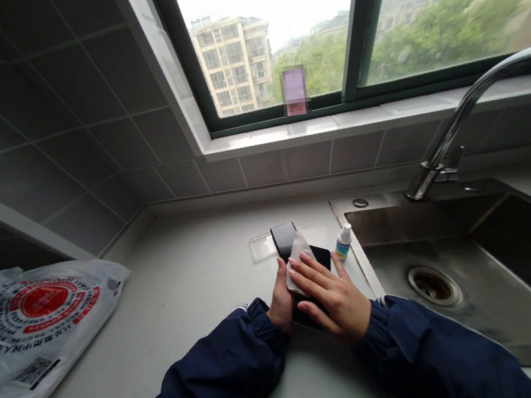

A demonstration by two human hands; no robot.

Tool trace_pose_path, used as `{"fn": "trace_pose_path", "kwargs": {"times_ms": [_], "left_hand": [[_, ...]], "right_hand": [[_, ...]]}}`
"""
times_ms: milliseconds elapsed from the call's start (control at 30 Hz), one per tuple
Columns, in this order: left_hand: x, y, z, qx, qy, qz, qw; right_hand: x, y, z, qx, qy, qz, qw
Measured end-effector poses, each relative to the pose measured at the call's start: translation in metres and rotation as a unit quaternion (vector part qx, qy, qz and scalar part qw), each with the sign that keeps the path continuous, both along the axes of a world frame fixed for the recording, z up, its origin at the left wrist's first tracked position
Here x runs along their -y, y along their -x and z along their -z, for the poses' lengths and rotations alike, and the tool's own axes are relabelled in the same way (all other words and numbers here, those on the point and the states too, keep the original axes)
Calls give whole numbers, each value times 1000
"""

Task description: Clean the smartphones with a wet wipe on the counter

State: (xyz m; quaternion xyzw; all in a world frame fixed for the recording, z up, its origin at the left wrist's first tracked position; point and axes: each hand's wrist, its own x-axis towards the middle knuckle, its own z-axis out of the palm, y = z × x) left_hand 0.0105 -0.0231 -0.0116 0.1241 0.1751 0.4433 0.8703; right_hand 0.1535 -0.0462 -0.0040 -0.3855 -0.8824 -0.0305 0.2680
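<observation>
My left hand [281, 300] grips the left edge of a black smartphone [321, 257], which is tilted above the countertop. Over its dark screen, my right hand [334, 297] presses a white cleaning cloth [300, 245] with its fingers stretched out. The hand and cloth hide much of the screen. Just behind lies another dark, flat device [282, 234], partly covered by the cloth. A clear phone case [261, 249] rests beside that device on the left. To the right, a small spray bottle [343, 242] with a white cap stands upright near the sink edge.
A steel sink [391, 261] with a drain is set into the counter [196, 267] on the right, under a curved chrome faucet [451, 119]. At the left lies a white plastic bag [41, 320] with red print. A window and tiled wall bound the back.
</observation>
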Motion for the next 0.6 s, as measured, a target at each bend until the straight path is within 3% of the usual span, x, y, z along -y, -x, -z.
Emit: {"fn": "trace_pose_path", "kwargs": {"times_ms": [200,600], "left_hand": [[1,-2,-7,-34,-52,-34,997],[4,0,-2,-50,-46,-13,998]], "right_hand": [[-7,-6,0,-27,2,37,999],[-5,-6,-2,-28,8,65,997]]}}
